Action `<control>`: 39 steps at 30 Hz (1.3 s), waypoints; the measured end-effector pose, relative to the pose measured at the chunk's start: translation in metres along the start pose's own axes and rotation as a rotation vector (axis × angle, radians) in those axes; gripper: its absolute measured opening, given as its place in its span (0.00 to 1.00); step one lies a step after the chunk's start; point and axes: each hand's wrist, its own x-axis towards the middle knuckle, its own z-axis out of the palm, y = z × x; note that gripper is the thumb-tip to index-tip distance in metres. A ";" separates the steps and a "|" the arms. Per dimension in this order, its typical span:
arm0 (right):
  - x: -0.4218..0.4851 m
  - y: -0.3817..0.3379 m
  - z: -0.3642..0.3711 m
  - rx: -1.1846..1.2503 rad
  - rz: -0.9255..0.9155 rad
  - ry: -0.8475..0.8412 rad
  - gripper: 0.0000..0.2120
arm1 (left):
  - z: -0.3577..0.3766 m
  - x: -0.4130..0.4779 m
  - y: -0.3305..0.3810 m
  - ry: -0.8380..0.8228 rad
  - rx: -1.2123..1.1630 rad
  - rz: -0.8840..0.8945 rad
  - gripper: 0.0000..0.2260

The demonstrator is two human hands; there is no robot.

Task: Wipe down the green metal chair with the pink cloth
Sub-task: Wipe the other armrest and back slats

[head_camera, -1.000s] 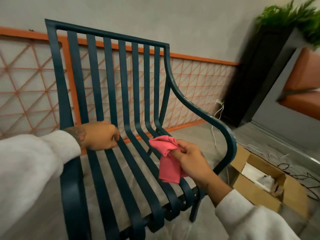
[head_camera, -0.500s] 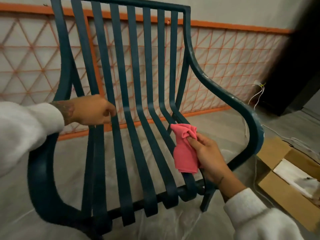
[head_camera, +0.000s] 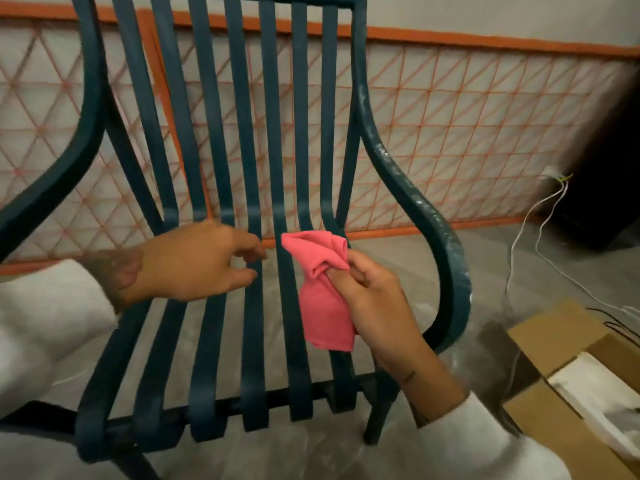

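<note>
Two hands over green metal chair [head_camera: 446,237] seat: right hand [head_camera: 375,301] pinches bunched pink cloth [head_camera: 323,306] above right-side slats, by the backrest bend; left hand [head_camera: 194,261] just left of cloth, fingers loosely extended, gripping nothing.

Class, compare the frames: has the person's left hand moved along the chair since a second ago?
Yes. The left hand has shifted rightward across the slats of the chair, away from the left-side slats, toward the pink cloth.
</note>
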 end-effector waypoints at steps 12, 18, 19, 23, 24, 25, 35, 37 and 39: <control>-0.011 0.042 -0.025 0.174 0.228 -0.052 0.09 | 0.100 -0.016 0.080 0.030 -0.535 -0.369 0.15; -0.018 0.043 -0.026 0.127 0.309 -0.034 0.12 | 0.120 -0.021 0.100 0.006 -0.396 -0.408 0.24; -0.017 0.043 -0.027 0.104 0.308 -0.015 0.14 | 0.122 -0.020 0.101 0.005 -0.374 -0.406 0.25; -0.012 0.048 -0.034 0.016 0.257 0.042 0.15 | 0.138 -0.012 0.092 0.132 -0.244 -0.406 0.28; -0.012 0.051 -0.034 0.002 0.249 0.046 0.15 | 0.145 -0.012 0.088 0.166 -0.218 -0.396 0.29; -0.012 0.055 -0.032 -0.019 0.231 0.048 0.16 | 0.152 -0.012 0.082 0.200 -0.213 -0.384 0.29; -0.021 0.042 -0.026 -0.272 -0.005 0.150 0.15 | 0.175 -0.012 0.066 0.277 -0.228 -0.338 0.27; -0.017 0.051 -0.025 -0.594 -0.117 0.144 0.16 | 0.178 -0.012 0.065 0.285 -0.227 -0.330 0.27; -0.013 0.066 -0.019 -0.940 -0.123 0.057 0.17 | 0.179 -0.012 0.065 0.293 -0.219 -0.326 0.27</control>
